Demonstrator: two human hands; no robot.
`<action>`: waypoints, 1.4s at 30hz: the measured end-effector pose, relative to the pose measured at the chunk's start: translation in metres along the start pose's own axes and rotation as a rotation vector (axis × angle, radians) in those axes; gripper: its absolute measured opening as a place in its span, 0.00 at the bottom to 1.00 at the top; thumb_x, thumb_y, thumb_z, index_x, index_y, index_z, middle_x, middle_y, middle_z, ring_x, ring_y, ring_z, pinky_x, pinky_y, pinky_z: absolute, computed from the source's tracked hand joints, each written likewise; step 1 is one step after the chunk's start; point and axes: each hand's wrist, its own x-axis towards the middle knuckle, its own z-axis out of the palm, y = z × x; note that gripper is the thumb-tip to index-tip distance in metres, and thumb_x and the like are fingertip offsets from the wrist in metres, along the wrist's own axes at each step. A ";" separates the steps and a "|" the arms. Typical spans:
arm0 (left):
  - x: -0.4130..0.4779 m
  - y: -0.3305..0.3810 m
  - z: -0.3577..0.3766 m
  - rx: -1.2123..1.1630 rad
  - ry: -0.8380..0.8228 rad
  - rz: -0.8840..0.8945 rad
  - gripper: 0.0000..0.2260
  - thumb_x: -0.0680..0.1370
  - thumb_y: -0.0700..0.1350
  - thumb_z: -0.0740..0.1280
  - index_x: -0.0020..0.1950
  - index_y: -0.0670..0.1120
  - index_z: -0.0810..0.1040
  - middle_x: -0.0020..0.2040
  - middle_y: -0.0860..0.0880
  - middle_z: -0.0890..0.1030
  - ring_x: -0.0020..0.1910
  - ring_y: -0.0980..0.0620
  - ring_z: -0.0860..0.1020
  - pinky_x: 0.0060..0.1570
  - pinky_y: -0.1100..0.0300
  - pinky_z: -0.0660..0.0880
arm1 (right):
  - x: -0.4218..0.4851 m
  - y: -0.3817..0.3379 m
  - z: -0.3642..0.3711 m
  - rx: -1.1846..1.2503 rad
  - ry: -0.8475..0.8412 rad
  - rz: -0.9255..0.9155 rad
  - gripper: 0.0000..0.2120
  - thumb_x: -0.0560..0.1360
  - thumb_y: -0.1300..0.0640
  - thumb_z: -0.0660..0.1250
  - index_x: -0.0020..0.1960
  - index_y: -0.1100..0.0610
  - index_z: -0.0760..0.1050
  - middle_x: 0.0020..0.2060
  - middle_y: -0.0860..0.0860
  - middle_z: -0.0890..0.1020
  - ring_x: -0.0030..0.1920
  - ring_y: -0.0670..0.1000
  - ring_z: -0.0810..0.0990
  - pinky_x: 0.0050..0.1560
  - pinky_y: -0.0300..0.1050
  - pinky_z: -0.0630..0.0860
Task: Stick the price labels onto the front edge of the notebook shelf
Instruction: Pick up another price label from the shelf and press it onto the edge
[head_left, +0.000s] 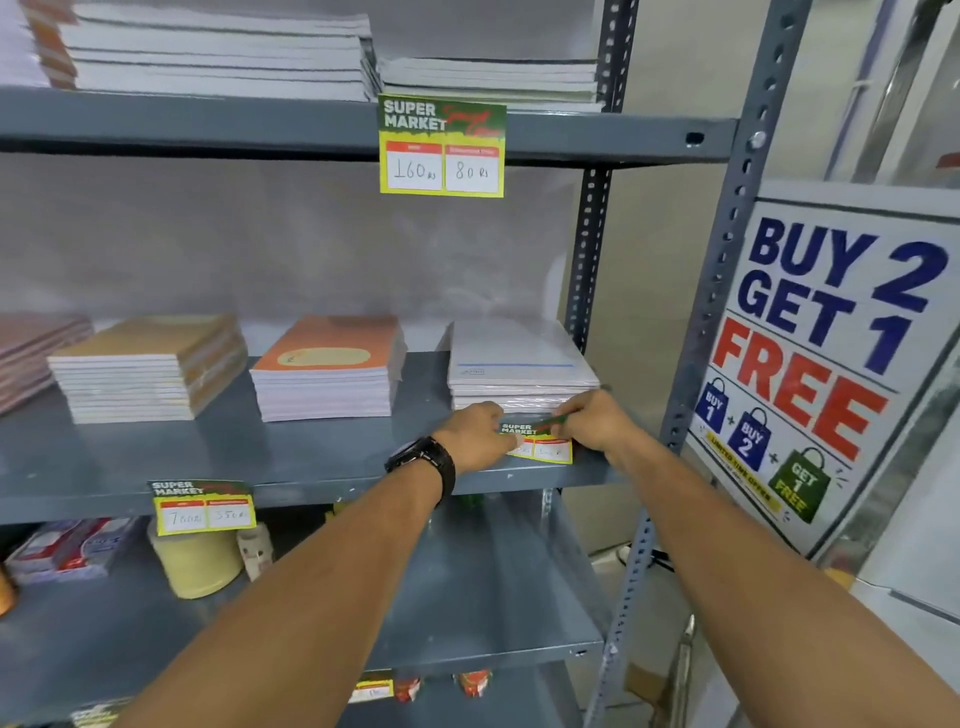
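Two bare forearms reach up from the bottom of the frame toward the right end of the middle shelf. The left hand, with a dark watch on its wrist, pinches the left edge of a green and yellow price label; the right hand pinches its upper right corner. Both hands are closed on the label, which sits at the shelf's front edge, just below a white notebook stack. Left of it stand an orange-covered stack and a tan-covered stack. A second label hangs on the same edge at lower left, and a third label hangs from the top shelf at upper centre. A "BUY 2 GET 1 FREE" poster fills the right of the frame.
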 end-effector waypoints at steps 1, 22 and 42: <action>0.001 0.001 0.001 0.002 -0.011 -0.005 0.26 0.74 0.51 0.71 0.70 0.47 0.69 0.66 0.46 0.76 0.64 0.46 0.75 0.66 0.52 0.71 | -0.001 -0.001 0.000 0.027 -0.013 -0.003 0.08 0.68 0.70 0.73 0.46 0.63 0.81 0.40 0.55 0.82 0.40 0.50 0.78 0.35 0.38 0.73; -0.096 -0.033 0.038 0.041 0.491 0.124 0.06 0.75 0.49 0.70 0.50 0.50 0.79 0.43 0.51 0.82 0.43 0.48 0.79 0.42 0.58 0.73 | -0.096 0.035 0.052 0.066 0.169 -0.296 0.05 0.70 0.61 0.74 0.44 0.54 0.81 0.36 0.48 0.83 0.36 0.47 0.81 0.41 0.43 0.79; -0.088 -0.046 0.036 -0.011 0.517 0.014 0.07 0.73 0.50 0.72 0.41 0.49 0.77 0.33 0.54 0.80 0.36 0.53 0.79 0.37 0.56 0.77 | -0.086 0.047 0.066 -0.006 0.258 -0.300 0.05 0.70 0.58 0.74 0.39 0.53 0.78 0.33 0.47 0.82 0.34 0.48 0.81 0.38 0.49 0.81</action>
